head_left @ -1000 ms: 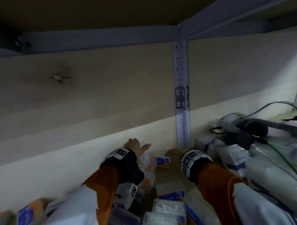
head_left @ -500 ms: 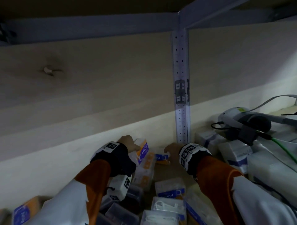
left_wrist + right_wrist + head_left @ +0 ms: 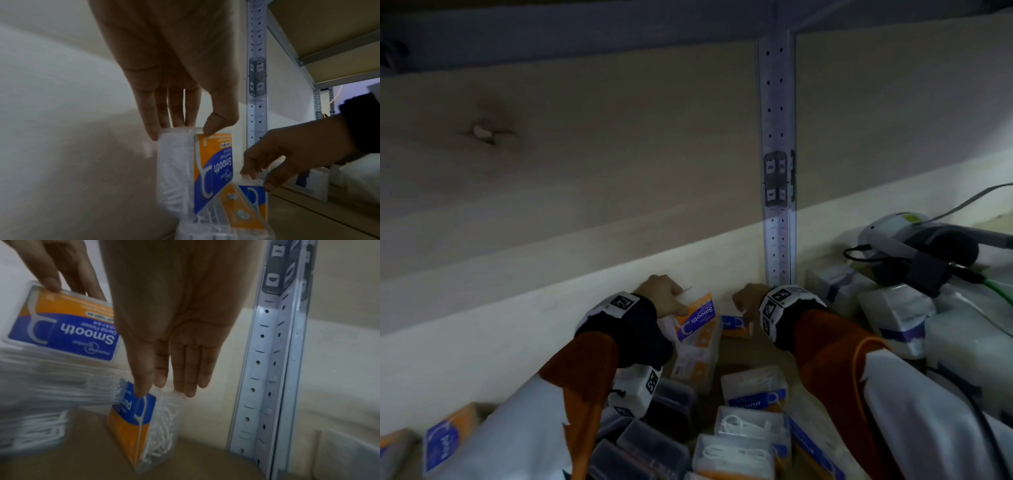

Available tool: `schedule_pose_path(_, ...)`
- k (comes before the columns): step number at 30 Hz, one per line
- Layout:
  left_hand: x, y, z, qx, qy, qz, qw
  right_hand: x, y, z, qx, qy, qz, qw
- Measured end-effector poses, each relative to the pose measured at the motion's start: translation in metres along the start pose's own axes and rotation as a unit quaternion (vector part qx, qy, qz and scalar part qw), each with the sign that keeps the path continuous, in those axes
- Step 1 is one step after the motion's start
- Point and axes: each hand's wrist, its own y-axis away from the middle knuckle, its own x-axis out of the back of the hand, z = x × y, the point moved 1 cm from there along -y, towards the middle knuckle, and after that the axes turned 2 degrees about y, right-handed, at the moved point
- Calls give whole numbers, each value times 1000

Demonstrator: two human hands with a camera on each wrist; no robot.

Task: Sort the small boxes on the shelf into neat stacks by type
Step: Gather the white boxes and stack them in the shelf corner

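At the lower centre of the head view, the left hand (image 3: 664, 296) is pinching the top edge of the "Smooth" floss-pick box (image 3: 697, 317) between thumb and fingers, holding it upright and slightly tilted. In the left wrist view the thumb (image 3: 216, 125) is pressing the orange-and-blue label face of this box (image 3: 211, 170), while the fingers (image 3: 152, 126) are lying against its clear back side. Under it, a stack of like boxes (image 3: 695, 356) is leaning near the pale back wall (image 3: 517, 308). Just right of centre, the right hand (image 3: 748, 299) is touching the top of the "Round" box (image 3: 736, 325), which is standing on edge on the shelf board (image 3: 205, 459) near the perforated metal upright (image 3: 777, 171). In the right wrist view its fingers (image 3: 185, 378) are extended and close together, the tips resting on this clear box (image 3: 144, 426); a closed grip is not visible. Along the bottom of the head view, further clear boxes (image 3: 753, 390) and dark-lidded boxes (image 3: 654, 445) are lying loosely. At the right edge, white wrapped packs (image 3: 893, 315) and a headset with cables (image 3: 914, 246) are resting.
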Motion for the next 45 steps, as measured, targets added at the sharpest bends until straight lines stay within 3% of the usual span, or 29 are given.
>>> schedule_pose_path(6, -1, 1, 0, -12, -17, -1, 1000, -2, -14, -1, -19, 22, 1, 1000)
schedule_pose_path(13, 1, 6, -2, -25, -32, 10, 999, -20, -8, 22, -69, -65, -33, 995)
schedule_pose_path(23, 9, 33, -5, -14, -64, 13, 998, -24, 37, 41, -101, -36, -7, 994)
schedule_pose_path(30, 24, 67, -6, -35, -78, 44, 995, -8, 89, 34, -121, -69, -30, 990)
schedule_pose_path(37, 31, 108, -6, -46, -73, 47, 995, -23, 142, 10, -132, -74, 5, 989)
schedule_pose_path(45, 29, 150, -11, -43, -77, 48, 995, -37, 173, -17, -185, -80, -40, 979)
